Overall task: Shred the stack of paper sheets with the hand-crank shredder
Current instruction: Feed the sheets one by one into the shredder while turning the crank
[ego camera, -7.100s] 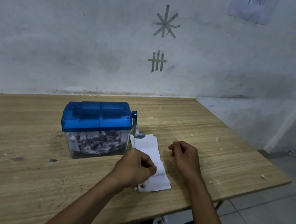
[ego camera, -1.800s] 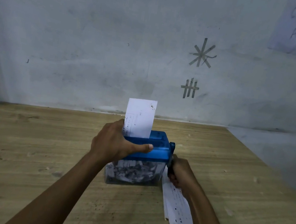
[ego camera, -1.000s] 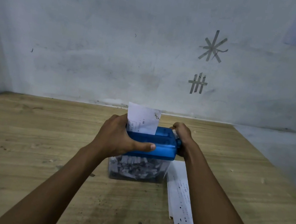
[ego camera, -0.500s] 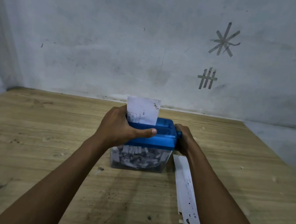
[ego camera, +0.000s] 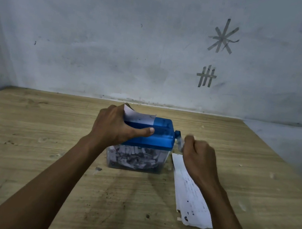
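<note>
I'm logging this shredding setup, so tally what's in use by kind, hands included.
hand-crank shredder: 1
sheet in its slot: 1
stack of sheets beside it: 1 (sheet count unclear)
hands: 2, left hand and right hand
Total: 5

You have one shredder (ego camera: pixel 151 136), with one crank (ego camera: pixel 178 140) on its right side and one sheet (ego camera: pixel 139 117) in its slot. One stack of sheets (ego camera: pixel 190 196) lies just right of it; its sheets cannot be counted. Two hands are at it: left hand (ego camera: pixel 113 126), right hand (ego camera: pixel 198 156). Two tape marks are on the wall behind it: a star (ego camera: pixel 223 37) and a tally (ego camera: pixel 206 76).
</note>
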### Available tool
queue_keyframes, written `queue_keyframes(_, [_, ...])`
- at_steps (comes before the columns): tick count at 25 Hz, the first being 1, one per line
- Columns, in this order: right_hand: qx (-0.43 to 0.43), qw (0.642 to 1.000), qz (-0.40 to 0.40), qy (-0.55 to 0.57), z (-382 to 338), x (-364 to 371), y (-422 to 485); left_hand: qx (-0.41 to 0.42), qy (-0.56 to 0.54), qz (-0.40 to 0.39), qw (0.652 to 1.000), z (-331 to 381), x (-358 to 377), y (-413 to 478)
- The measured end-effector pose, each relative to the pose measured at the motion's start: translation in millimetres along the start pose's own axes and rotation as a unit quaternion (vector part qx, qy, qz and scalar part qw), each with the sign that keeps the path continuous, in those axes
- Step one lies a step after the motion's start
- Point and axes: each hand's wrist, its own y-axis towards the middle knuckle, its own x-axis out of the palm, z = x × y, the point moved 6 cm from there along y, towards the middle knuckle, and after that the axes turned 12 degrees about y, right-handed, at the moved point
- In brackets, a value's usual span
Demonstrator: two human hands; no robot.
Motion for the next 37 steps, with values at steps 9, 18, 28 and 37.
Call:
queue_keyframes(9, [0.074, 0.994, 0.078, 0.025, -24.1, 8.0, 106.8, 0.017, -0.044, -0.038, 0.998, 4.5, 4.0, -1.4])
queue_keyframes(18, [0.218, 0.972, 0.041, 0.076, 29.6, 43.5, 131.8, -0.012, -0.026, -0.029, 0.999, 0.6, 5.7, -3.1])
queue_keyframes(28, [0.248, 0.957, -0.012, 0.150, 87.8, 55.9, 61.8, -0.039, -0.021, 0.014, 0.999, 5.8, 3.8, -7.7])
queue_keyframes(37, [0.014, 0.994, 0.109, -0.011, -3.9, -5.5, 7.1, -0.011, 0.056, -0.003, 0.998, 10.8, 0.8, -5.1])
